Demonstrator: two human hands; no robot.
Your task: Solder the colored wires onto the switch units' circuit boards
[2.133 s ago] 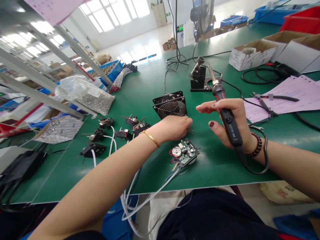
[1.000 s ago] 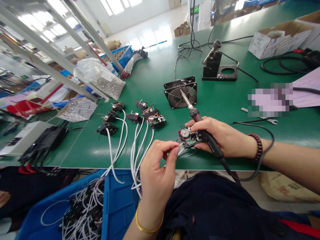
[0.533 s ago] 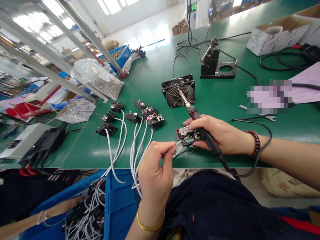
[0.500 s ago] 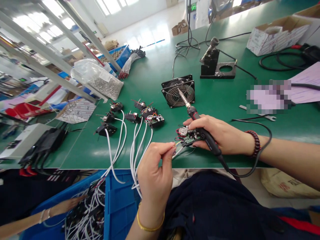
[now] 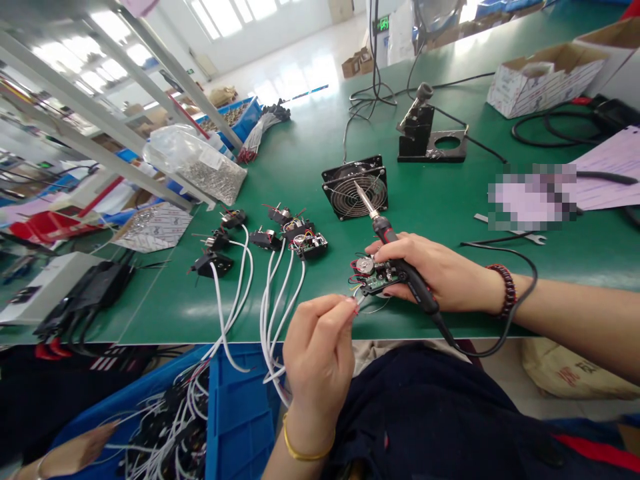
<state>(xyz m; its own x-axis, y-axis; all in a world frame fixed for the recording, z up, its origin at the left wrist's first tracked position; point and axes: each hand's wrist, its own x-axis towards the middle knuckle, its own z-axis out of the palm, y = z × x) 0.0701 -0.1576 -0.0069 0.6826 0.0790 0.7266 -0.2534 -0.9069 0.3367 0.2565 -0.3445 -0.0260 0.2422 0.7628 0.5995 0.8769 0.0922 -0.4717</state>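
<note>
So the left hand (image 5: 320, 353) is pinched shut on some thin wire ends (image 5: 357, 300), though they're too fine to make out properly, right beside a small circuit board (image 5: 376, 277). The right hand (image 5: 430, 273) is wrapped around a soldering iron (image 5: 397, 261) pen-style and sits up against the board, with the tip angled up and away from it. The board lies flat on the green bench mat (image 5: 300, 307), between the two hands and near the front edge. Just past it there's a second wired board (image 5: 311, 245) and a row of black connector parts (image 5: 210, 264) trailing white cables (image 5: 223, 313). Further up are a wire-guarded fan (image 5: 355, 190) and a black iron stand (image 5: 427, 130). A small wrench (image 5: 520, 235) lies off to the right. Down below the bench, a blue crate (image 5: 240, 413) is stuffed with more white cables, and a co-worker's hand (image 5: 75, 453) reaches in at the corner.
</note>
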